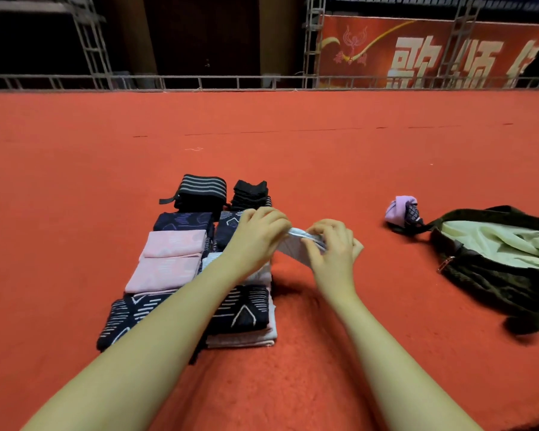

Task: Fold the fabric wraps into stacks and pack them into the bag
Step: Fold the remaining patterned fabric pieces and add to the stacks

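Both my hands are up over the red carpet [293,157], working one pale grey-white wrap [296,248] between them. My left hand [257,234] pinches its upper left end with curled fingers. My right hand [332,247] grips the other end, fingers curled round the bunched edge, thumb on the near side. The wrap hangs slack between the two hands, just above the carpet, to the right of the folded stacks.

Folded stacks lie in two rows on the carpet, touching one another:
- far left: black wrap with grey stripes [199,189], a strap tail sticking out to its left
- far right: plain black stack [251,192]
- next row: dark navy patterned wrap [184,220] on the left; another navy one [227,227] on the right, partly hidden by my left hand
- middle left: two pink folded wraps [168,259], one overlapping the other
- near left: navy wrap with white dashes [119,318], my left forearm crosses it
- near right: navy wrap with white lines [246,306] on top of pale pink-white folded pieces [243,339]

The bag [492,275], dark olive with a pale lining, lies open on its side well apart to the right. A lilac bundle [402,209] sits beside its strap end; I cannot tell whether they touch.

Background: metal railing [199,82] at the carpet's far edge, red banner [417,48] with large pale characters behind it.
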A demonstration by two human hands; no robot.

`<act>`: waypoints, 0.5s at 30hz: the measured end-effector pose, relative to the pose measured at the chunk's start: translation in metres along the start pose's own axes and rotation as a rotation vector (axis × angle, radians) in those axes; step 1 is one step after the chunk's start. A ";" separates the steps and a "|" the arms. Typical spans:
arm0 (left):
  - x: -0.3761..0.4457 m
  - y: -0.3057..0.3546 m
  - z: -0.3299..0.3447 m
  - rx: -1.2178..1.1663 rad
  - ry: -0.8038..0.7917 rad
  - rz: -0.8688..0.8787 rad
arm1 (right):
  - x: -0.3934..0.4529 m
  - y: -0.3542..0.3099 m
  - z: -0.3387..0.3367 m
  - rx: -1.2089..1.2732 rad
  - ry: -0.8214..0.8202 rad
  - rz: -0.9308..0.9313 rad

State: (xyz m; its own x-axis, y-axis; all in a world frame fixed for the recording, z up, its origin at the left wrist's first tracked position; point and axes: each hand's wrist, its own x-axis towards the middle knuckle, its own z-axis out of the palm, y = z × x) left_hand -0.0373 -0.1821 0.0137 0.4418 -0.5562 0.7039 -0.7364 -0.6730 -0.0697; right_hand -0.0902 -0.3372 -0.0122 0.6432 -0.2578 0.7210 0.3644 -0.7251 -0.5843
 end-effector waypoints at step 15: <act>-0.007 -0.140 0.033 0.214 0.229 -0.104 | 0.086 0.005 0.140 -0.054 -0.047 -0.251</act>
State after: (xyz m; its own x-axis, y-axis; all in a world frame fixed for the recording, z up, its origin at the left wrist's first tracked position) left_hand 0.0801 -0.1005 -0.0048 0.3640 -0.3715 0.8541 -0.5585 -0.8209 -0.1190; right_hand 0.0611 -0.2730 -0.0055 0.5687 -0.0364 0.8217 0.4804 -0.7962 -0.3678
